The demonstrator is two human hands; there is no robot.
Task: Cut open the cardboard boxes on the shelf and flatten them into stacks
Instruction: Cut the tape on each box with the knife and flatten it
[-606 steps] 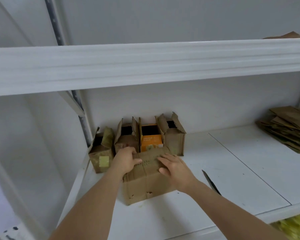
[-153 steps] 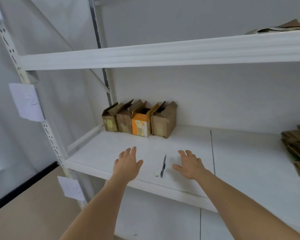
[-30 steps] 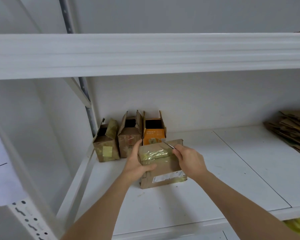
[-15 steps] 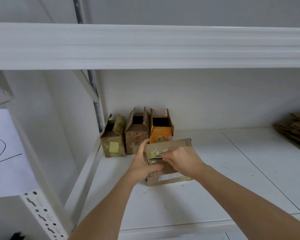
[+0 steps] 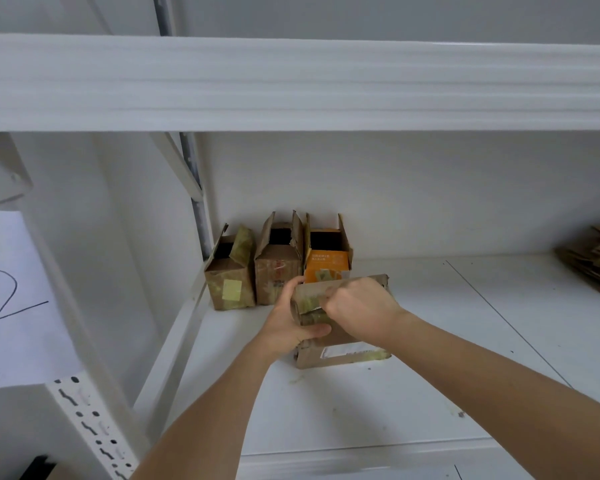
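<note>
On the white metal shelf [image 5: 413, 403], the left hand [image 5: 288, 327] grips the left end of a taped brown cardboard box [image 5: 340, 351] standing before three opened boxes [image 5: 278, 265], while the right hand [image 5: 357, 306] is fisted over its top, contents hidden.

Shelf [image 5: 430, 341] right of taped box [image 5: 340, 355] bare up to flat stack [image 5: 596, 261] at far right; three open boxes [image 5: 278, 268] block back-left corner; upper shelf [image 5: 291, 81] limits headroom
</note>
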